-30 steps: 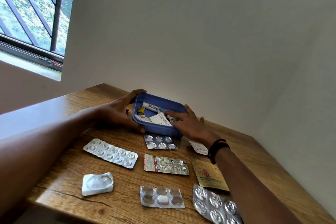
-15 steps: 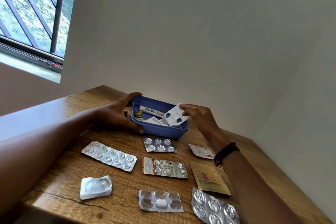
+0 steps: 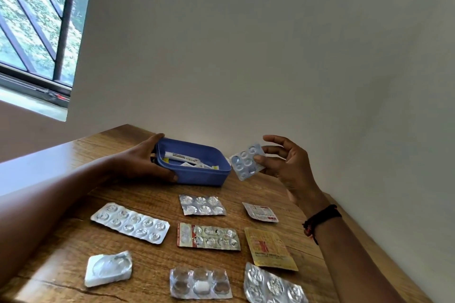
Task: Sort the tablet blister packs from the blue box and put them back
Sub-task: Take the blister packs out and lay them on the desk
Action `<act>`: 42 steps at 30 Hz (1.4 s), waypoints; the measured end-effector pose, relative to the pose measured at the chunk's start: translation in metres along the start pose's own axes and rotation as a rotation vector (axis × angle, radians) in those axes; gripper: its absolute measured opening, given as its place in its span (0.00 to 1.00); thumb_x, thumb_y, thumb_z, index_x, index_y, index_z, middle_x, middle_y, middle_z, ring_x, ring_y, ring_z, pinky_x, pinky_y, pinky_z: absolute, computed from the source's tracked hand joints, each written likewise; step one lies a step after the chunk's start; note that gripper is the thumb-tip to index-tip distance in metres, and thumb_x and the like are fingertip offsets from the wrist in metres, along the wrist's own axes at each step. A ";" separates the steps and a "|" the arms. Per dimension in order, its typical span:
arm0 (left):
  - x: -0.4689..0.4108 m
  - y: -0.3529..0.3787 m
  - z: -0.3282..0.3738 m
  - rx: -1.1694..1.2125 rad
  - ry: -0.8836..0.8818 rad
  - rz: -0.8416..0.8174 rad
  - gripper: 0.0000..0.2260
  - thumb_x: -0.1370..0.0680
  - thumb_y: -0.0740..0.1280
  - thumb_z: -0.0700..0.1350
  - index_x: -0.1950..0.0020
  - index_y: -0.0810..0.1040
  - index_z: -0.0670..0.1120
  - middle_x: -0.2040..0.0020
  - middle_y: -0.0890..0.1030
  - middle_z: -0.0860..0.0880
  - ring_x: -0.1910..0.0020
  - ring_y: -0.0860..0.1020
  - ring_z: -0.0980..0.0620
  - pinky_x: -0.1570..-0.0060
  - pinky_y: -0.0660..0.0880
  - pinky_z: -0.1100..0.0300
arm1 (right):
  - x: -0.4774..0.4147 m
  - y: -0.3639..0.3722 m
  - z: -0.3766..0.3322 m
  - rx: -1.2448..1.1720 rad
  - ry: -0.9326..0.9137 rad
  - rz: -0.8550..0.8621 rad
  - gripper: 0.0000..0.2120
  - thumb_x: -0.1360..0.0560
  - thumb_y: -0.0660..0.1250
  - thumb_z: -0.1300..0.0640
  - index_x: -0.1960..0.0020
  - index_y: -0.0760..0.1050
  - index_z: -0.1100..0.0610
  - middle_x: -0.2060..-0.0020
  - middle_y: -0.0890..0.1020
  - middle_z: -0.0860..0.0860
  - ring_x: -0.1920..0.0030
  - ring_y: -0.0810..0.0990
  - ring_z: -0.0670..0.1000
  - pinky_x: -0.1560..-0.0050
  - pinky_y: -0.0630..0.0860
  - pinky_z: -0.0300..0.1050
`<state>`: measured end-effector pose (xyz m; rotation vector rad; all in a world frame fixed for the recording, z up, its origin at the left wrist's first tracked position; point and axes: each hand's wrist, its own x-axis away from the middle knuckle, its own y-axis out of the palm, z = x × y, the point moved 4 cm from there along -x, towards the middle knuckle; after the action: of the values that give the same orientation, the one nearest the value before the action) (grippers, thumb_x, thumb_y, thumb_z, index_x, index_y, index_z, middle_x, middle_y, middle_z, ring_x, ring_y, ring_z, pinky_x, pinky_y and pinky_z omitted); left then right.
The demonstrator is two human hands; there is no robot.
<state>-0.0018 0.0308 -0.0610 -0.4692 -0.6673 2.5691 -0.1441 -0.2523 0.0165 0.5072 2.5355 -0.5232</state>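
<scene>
The blue box (image 3: 197,174) stands at the far side of the wooden table (image 3: 152,194), with a white tube (image 3: 181,156) and some packets still inside. My left hand (image 3: 145,162) grips its left wall. To the right of the box, above the table, my right hand (image 3: 285,165) pinches a small silver blister pack (image 3: 247,162) between thumb and fingers. Several blister packs lie in rows on the table in front: a long silver one (image 3: 130,222), a six-pocket one (image 3: 202,205), a red-edged one (image 3: 208,236) and a yellow sachet (image 3: 269,248).
A white single-blister pack (image 3: 108,268) and a clear pack with one white tablet (image 3: 200,284) lie near the front edge. A large silver pack (image 3: 273,286) sits at front right, a small white-red packet (image 3: 261,212) by my right wrist. Walls close the table's back and right.
My right hand has lifted the small silver blister pack out of the blue box and carried it up and to the right. My left hand stays on the box.
</scene>
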 end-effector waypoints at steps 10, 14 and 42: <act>0.004 0.002 0.004 0.023 -0.025 0.000 0.59 0.46 0.80 0.54 0.21 0.51 0.48 0.28 0.68 0.44 0.33 0.71 0.45 0.32 0.70 0.48 | -0.001 -0.015 0.001 0.124 -0.048 -0.098 0.14 0.31 0.75 0.65 0.50 0.83 0.49 0.52 0.86 0.49 0.51 0.85 0.51 0.50 0.82 0.52; 0.004 0.001 0.003 0.026 -0.056 0.006 0.61 0.45 0.82 0.55 0.21 0.50 0.48 0.27 0.67 0.43 0.32 0.70 0.44 0.31 0.68 0.44 | 0.000 -0.016 0.011 0.132 0.045 -0.096 0.10 0.31 0.76 0.63 0.51 0.83 0.54 0.52 0.85 0.52 0.53 0.85 0.52 0.55 0.83 0.50; 0.001 0.003 0.003 -0.022 -0.046 0.053 0.55 0.42 0.79 0.53 0.22 0.52 0.48 0.25 0.65 0.41 0.30 0.67 0.40 0.33 0.66 0.44 | 0.063 -0.081 0.037 0.385 0.671 -0.783 0.11 0.28 0.72 0.62 0.49 0.84 0.49 0.55 0.85 0.44 0.53 0.81 0.41 0.53 0.78 0.35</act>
<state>-0.0052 0.0282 -0.0604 -0.4412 -0.7087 2.6317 -0.2162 -0.3228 -0.0250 -0.2897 3.2556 -1.3178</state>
